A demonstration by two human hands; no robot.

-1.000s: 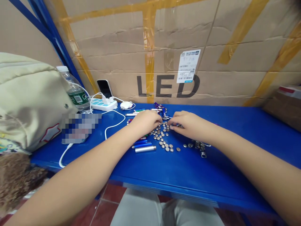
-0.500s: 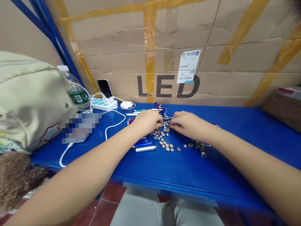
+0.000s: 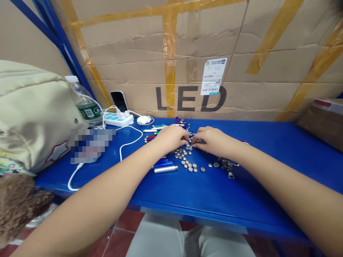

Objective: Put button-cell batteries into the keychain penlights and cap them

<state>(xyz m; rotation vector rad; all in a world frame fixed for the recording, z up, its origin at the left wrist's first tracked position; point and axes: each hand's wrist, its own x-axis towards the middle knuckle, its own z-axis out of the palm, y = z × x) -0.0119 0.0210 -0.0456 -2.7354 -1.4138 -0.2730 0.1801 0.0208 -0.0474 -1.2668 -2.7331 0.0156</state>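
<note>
My left hand is over the pile in the middle of the table, thumb and fingers pressed together; whatever they hold is hidden. Close on its right, my right hand has curled, pinched fingers, and I cannot make out what is in them. Several small round silver button cells lie scattered below and between the hands. Slim metal tubes in silver, blue, red and green lie left of and under my left hand, with a silver tube nearest me. Small shiny metal clips are heaped below my right wrist.
A phone, cables and a white power strip occupy the table's left side, beside a bottle and a pale bag. A large cardboard box stands behind. A smaller box sits at right.
My left hand has shifted slightly right, so the gap between my two hands is narrower. The fingers of both hands have moved a little. The scattered button cells look unchanged.
</note>
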